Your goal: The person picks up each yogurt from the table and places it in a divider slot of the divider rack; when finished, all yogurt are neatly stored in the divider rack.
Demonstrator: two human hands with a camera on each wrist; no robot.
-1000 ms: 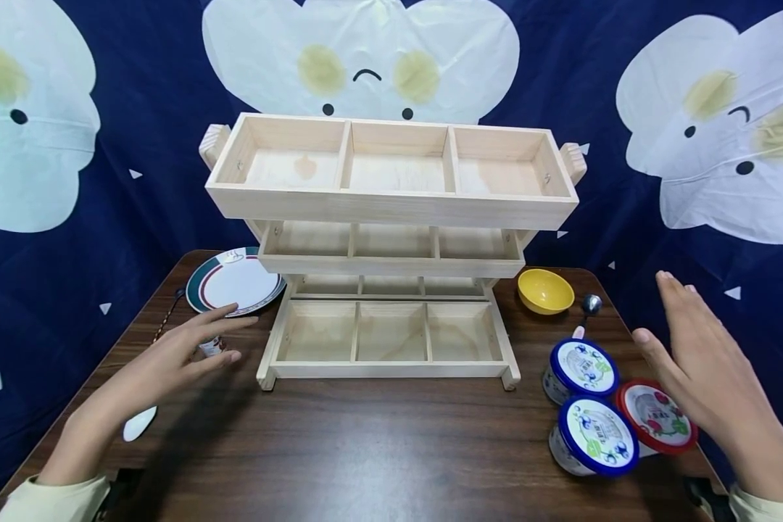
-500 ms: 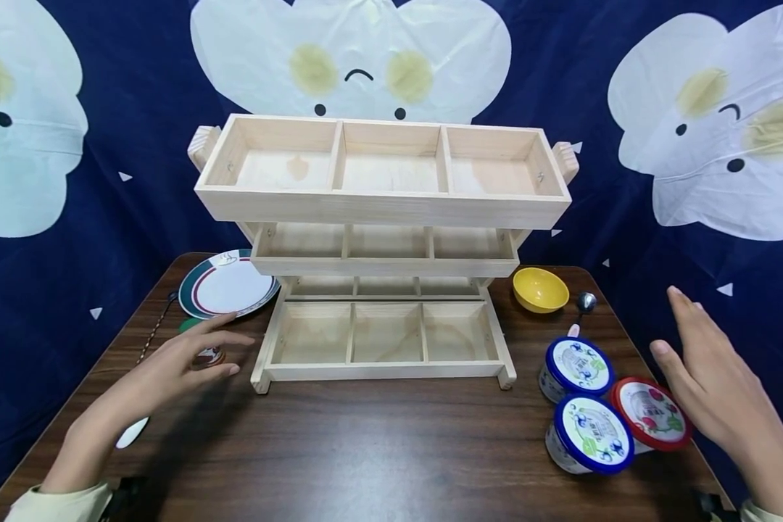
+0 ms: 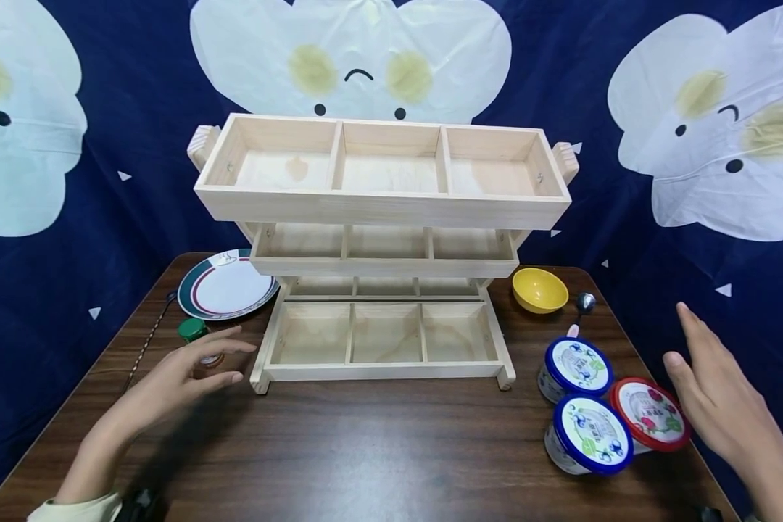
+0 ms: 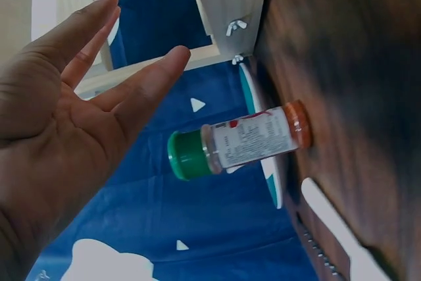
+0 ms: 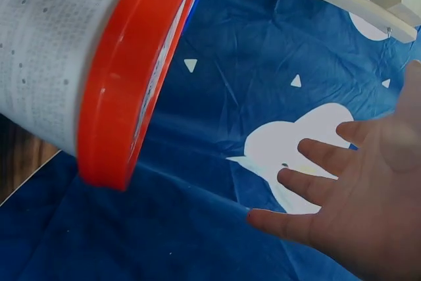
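My left hand (image 3: 172, 380) hovers over the left of the table, fingers extended and holding nothing. Just beyond it stands a seasoning jar with a green cap (image 3: 192, 329), partly covered by the hand in the head view; the left wrist view shows its labelled body (image 4: 256, 139) upright and apart from the fingers. My right hand (image 3: 724, 391), also holding nothing, is raised at the right edge. Beside it are a red-lidded tub (image 3: 651, 413) and two blue-lidded tubs (image 3: 578, 366). The right wrist view has the red-lidded tub (image 5: 115, 77) close up, fingers spread away from it.
A three-column wooden tiered rack (image 3: 385, 210) stands mid-table. Left of it lie a green-rimmed plate (image 3: 228, 286), a twisted-handled utensil (image 3: 146, 344) and a white-ended utensil (image 4: 332, 218). On the right are a yellow bowl (image 3: 540, 291) and a metal spoon (image 3: 585, 303).
The left hand has come slightly nearer the front, uncovering the jar's green cap and hiding the white utensil end. The right hand has drifted outward and lower. The head view has shifted a little.
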